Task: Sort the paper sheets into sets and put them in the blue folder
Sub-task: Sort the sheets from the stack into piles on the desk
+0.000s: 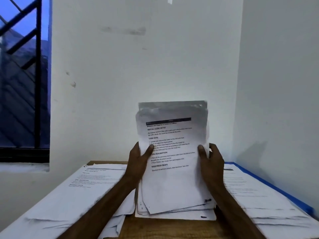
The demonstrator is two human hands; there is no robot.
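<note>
The left hand (138, 161) and right hand (211, 161) grip the stack of paper sheets (172, 183) upright on the counter (164, 228), fingers (148, 149) curled round its 9 and 3 o'clock edges. The blue folder (269, 183) lies at the stack's 3 o'clock and loose sheets (77, 192) at 9.

On the front page of the upright stack of white printed paper sheets (172, 183), the bold headings "INITIAL SCENE SETUP", "TASK GOAL", "REQUIRED PROPS" and, partly covered, "ASK DESCRIPTION" can be read, whereas the smaller lines beneath them are too blurred to be made out.
</note>
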